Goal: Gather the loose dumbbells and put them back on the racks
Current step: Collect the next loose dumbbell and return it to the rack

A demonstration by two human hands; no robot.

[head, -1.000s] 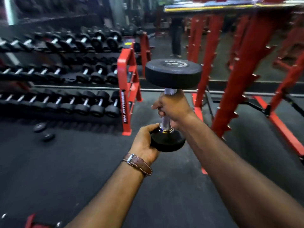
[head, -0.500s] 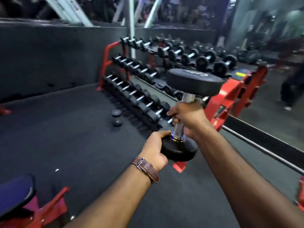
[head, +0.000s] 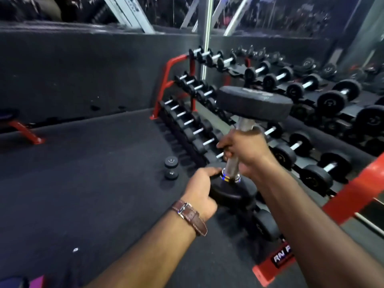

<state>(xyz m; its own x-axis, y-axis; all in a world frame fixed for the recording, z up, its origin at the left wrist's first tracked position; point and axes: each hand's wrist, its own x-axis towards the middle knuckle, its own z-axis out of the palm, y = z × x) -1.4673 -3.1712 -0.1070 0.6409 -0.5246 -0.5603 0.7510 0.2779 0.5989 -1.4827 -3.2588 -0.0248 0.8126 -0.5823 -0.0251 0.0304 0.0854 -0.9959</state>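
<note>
Held upright in front of a three-tier red steel rack (head: 168, 80) in a gym: a dumbbell (head: 242, 142) with two round, matte black rubber heads and a ridged, shiny metal bar banded in blue and gold at the lower collar. Long axis near vertical, tilted slightly, upper head leaning right and away toward the rack, lower head down toward the dark, speckled rubber floor (head: 83, 183). Right hand (head: 243, 150) wrapped shut around the middle of the bar, fingers curled across its front, bare bar showing above and below the fist. Left hand (head: 200, 192), brown leather watch strap (head: 190, 216) at the wrist, cupped against the left side of the lower head, thumb pressed on its top rim beside the collar. Loose on the floor just beside the rack's bottom row: one small black dumbbell (head: 171, 168), standing on end. Rows of black dumbbells with chrome bars filling the rack's tiers.
</note>
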